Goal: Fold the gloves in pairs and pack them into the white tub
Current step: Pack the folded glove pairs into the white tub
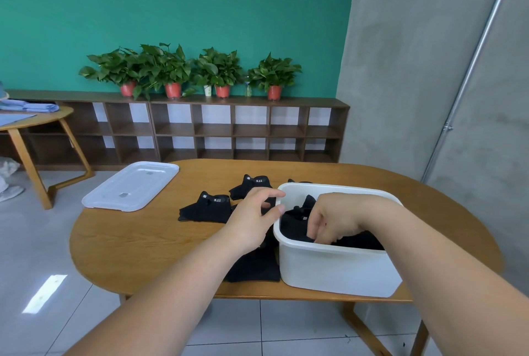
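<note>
The oval wooden table [128,241] carries everything, with bare wood along its near left edge and across its left half. At its near right stands the white rectangular plastic tub [337,267], close to the table's near edge. It is open at the top and holds a dark heap of black fabric gloves [292,226] that reaches close to the rim on the near side. The tub's flat white plastic lid [131,186] lies at the far left, overhanging the table's edge and well apart from the tub.

More black gloves lie on the wood left of the tub. One dark flat bundle [254,267] touches the tub's near left wall. One folded pair with a white "5.11" mark [209,208] lies farther left. Another marked pair [252,185] lies beyond it, and a small dark piece [297,181] peeks out behind the tub's far rim.

The left hand [252,218] hovers just at the tub's left rim, fingers loosely spread and holding nothing. The right hand [335,218] reaches down inside the tub, fingertips [312,237] sunk in the gloves. I cannot tell whether they grip the fabric.
</note>
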A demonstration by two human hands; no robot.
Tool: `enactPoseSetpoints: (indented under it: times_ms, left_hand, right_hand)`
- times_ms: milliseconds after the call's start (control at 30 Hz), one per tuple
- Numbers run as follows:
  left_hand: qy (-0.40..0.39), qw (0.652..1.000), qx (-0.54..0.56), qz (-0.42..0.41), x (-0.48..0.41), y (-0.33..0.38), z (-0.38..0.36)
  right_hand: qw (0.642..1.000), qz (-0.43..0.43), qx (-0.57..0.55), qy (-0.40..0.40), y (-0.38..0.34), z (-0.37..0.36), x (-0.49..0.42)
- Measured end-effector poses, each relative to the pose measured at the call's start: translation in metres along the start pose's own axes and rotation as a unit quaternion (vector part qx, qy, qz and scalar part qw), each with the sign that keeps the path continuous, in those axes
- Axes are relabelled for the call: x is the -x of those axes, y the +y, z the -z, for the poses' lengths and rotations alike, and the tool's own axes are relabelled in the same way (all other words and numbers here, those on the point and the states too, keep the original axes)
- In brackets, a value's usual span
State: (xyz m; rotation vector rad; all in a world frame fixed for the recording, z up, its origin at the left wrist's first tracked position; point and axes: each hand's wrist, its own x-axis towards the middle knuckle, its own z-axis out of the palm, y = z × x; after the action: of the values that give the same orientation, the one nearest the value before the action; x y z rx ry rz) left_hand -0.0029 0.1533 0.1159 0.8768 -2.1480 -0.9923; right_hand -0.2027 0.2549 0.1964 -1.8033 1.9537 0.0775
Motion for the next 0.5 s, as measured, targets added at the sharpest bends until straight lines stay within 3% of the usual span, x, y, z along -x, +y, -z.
enactPoseSetpoints:
  times_ms: [167,400,500]
  left_hand:
    - [0.029,0.999,0.017,-0.018,0.002,-0.002,-0.008]
    - [0.057,0.997,0.033,-0.03,0.005,0.0,-0.021]
    - [0.067,0.997,0.027,-0.031,0.005,0.001,-0.025]
  right_hand:
    - [0.999,0.036,-0.031,0.024,-0.001,0.005,0.008]
    - [0.998,0.029,0.026,0.047,-0.002,-0.012,0.004]
    - [0.998,0.009,-0.007,0.061,-0.003,0.001,0.016]
